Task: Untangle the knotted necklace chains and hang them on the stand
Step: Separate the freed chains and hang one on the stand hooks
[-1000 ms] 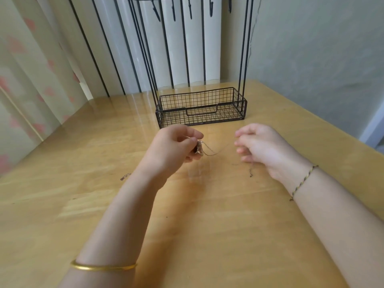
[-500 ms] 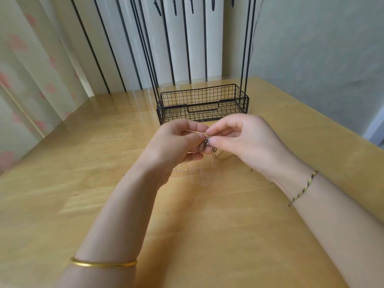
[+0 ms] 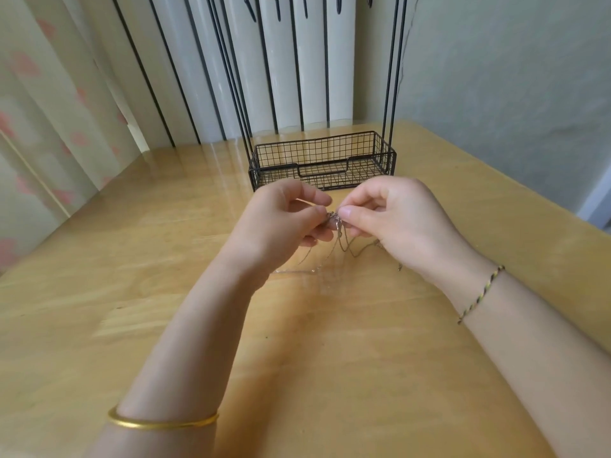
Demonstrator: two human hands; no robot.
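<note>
Pinching a knot of thin silver necklace chains [image 3: 333, 217] between left hand [image 3: 281, 226] and right hand [image 3: 393, 223], thumb and fingertips clamped on it from either side, just above the glossy light wooden worktop [image 3: 330, 342]. Loose strands drooping onto the wood. Black wire basket-base stand [image 3: 322, 160] right behind, not touching.

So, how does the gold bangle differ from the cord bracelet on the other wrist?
The gold bangle is a smooth, shiny metal band; the cord bracelet is thin and braided, dark and yellow. The gold bangle sits further up the forearm from the left hand; the cord bracelet sits close to the right hand. Both circle a bare arm. Each hand pinches the knotted chains.
</note>
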